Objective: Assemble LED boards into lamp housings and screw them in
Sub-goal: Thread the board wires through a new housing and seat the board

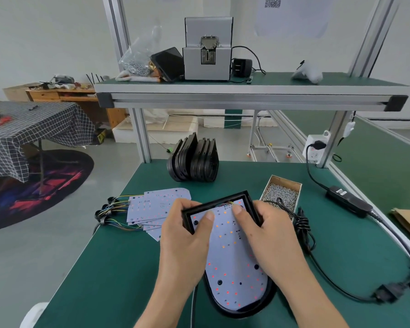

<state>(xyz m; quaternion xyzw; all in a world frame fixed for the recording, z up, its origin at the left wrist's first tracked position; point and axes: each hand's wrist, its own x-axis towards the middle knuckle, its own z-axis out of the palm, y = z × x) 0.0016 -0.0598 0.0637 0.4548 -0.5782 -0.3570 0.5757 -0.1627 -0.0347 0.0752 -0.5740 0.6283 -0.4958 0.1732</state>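
Green mat covers the workbench (pixel 133 268), framed by aluminium uprights carrying an upper shelf (pixel 249 89) in the same green. At the bench's near centre lies a black lamp housing (pixel 244 308) with a white LED board (pixel 234 263) seated inside it, red and orange dots across the board. Left hand (pixel 185 237) grips the housing's left edge, fingers curled round the rim, thumb pressed flat on the board. Right hand (pixel 268 235) holds the right edge the same way, thumb down on the board near the wires at the top. Left of the hands, a fanned stack of spare LED boards (pixel 156 207) with coloured leads trailing left. Behind, a row of empty black housings (pixel 194 162) stands on edge. Cardboard box of screws (pixel 282 190) sits just right of the held housing; a coiled black cable (pixel 302 226) lies beside it, touching the box. Black power adapter (pixel 348 201) further right, plugged to a white outlet (pixel 316 147) on the post. Shelf carries a grey screw feeder (pixel 207 53), a bag of screws (pixel 137 60), a dark tablet (pixel 168 63). Room: grey floor, checked-cloth table (pixel 31 131), wooden desk (pixel 64 94), dark patterned rug (pixel 33 185), white walls.
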